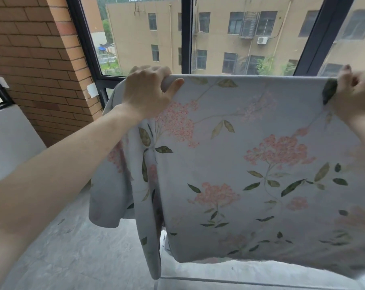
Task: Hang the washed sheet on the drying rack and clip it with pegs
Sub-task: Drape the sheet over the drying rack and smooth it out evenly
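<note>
Gripping: left hand (pixel 145 95) | right hand (pixel 354 95) | both grips hold soft floral sheet (pixel 250 164), top edge taut

two bare hands, left hand (pixel 145 95) with bare forearm (pixel 58 164), right hand (pixel 354 95); no sleeves, rings, watch showing.

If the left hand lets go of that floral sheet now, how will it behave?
Likely floppy: the sheet hangs in loose folds below the left hand. Probably that side would slump, since only the right hand would hold the taut top edge.
</note>
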`<state>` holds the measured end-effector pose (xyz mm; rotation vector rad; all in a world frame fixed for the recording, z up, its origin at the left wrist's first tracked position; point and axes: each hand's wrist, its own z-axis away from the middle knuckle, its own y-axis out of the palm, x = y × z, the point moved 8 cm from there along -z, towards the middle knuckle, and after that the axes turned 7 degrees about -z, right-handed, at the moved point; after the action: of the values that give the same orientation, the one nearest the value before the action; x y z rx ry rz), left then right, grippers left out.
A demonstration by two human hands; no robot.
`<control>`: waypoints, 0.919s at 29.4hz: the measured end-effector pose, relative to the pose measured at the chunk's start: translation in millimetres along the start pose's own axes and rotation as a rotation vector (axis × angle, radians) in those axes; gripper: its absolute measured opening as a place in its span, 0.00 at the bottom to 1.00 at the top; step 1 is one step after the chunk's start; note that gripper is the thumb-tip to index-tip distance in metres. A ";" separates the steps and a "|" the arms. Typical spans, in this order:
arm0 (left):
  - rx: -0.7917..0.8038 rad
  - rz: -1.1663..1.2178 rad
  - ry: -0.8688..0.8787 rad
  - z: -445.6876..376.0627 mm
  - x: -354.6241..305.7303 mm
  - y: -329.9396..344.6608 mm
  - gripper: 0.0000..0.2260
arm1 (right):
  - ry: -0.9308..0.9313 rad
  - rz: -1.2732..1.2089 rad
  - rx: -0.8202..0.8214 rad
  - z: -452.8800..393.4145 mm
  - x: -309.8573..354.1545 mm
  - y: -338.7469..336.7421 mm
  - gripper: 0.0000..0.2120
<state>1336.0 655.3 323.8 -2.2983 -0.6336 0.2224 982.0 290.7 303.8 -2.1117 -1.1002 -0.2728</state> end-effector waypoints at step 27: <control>0.304 0.069 0.268 -50.0 -206.2 25.1 0.14 | -0.150 0.030 0.024 22.5 58.4 -11.3 0.28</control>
<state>1184.1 505.6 337.1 -2.0112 -0.3565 0.0377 1005.9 346.8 321.9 -2.1532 -1.1510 -0.0877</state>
